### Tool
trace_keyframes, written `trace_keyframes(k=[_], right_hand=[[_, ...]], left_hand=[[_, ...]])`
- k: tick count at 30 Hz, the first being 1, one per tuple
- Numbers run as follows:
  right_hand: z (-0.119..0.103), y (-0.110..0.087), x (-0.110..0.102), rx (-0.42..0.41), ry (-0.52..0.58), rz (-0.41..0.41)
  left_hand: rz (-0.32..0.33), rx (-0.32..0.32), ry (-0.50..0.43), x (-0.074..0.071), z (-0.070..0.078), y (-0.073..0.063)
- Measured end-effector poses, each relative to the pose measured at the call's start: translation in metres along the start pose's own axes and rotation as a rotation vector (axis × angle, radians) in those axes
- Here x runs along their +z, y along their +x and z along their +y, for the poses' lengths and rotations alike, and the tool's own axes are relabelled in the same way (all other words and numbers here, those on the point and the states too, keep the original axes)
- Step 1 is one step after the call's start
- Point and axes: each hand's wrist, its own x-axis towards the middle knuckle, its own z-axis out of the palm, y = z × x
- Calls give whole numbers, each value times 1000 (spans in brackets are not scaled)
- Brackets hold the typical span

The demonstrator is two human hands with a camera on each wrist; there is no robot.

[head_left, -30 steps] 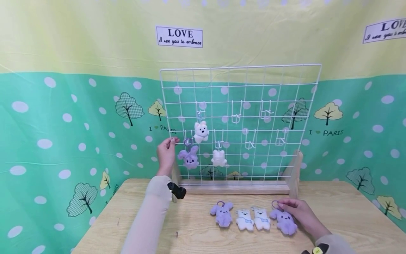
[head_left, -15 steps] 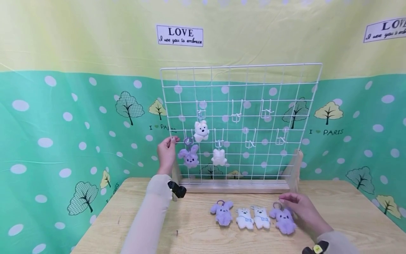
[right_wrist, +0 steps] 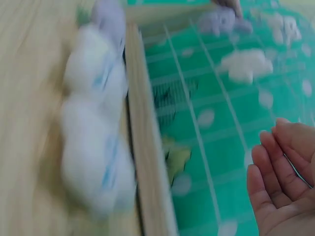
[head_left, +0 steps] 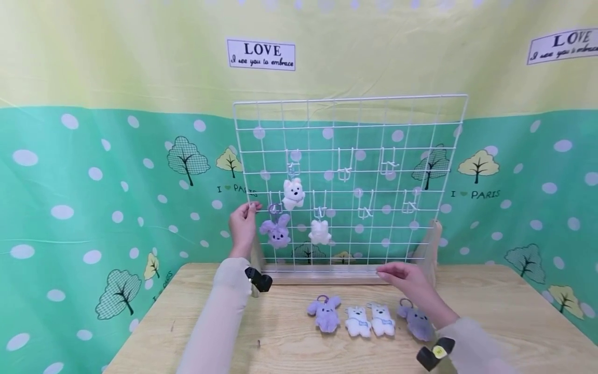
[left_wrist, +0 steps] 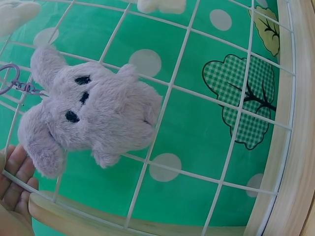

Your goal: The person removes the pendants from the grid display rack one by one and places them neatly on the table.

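While our left hand (head_left: 242, 228) pinches the grid (head_left: 355, 191) at nine o'clock, our right hand (head_left: 407, 282), empty and relaxed, swings off the purple toy (head_left: 418, 324), leaving it unhung on the desk (head_left: 285, 337) at five.

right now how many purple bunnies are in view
3: one purple bunny hangs on the wire grid near the left hand; a second purple bunny lies leftmost on the table; a third purple bunny lies rightmost there, partly covered by the right wrist.
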Motion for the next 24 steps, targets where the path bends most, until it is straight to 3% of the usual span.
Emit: trace_keyframes(k=[5,12,16,24], right_hand=[[-30,19,23,-46,67,-16],[-68,52,50,-106,182,124],[-83,67,61,-154,237,160],[-106,89,76,-152,222,192]], left_hand=[[-3,-5,0,0,0,-1],[9,17,-3,2,-2,0],[16,21,-8,3,-3,1],[23,18,3,2,-3,2]])
